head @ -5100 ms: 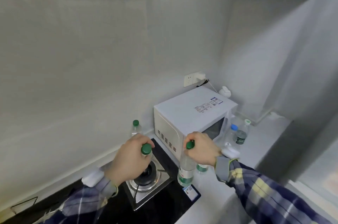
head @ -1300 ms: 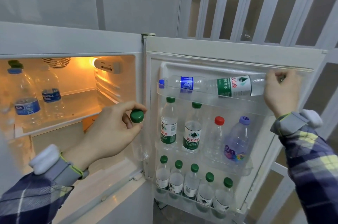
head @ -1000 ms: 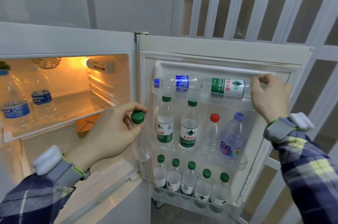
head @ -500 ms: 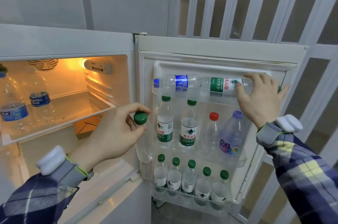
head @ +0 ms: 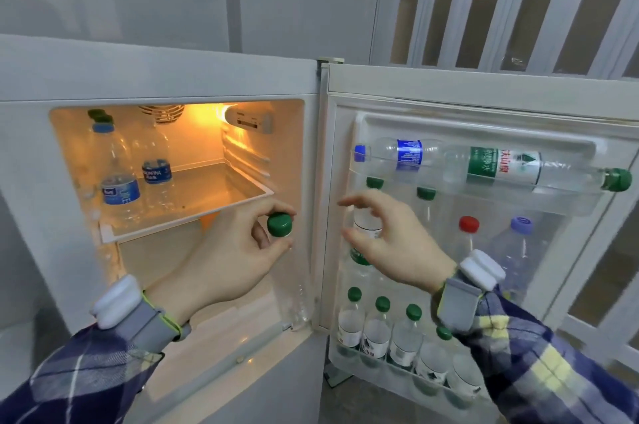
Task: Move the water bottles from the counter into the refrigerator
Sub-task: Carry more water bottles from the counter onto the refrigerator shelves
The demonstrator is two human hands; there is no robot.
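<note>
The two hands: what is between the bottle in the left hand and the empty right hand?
In the head view, only the refrigerator's front edge, at the door hinge side, lies between the left hand's bottle and the right hand.

The door (head: 484, 91) stands open to the right of the refrigerator (head: 155, 77). On the door's top shelf (head: 574, 204) two bottles (head: 501, 166) lie end to end. Inside the refrigerator, more bottles (head: 121, 188) stand on a shelf (head: 193, 212).
</note>
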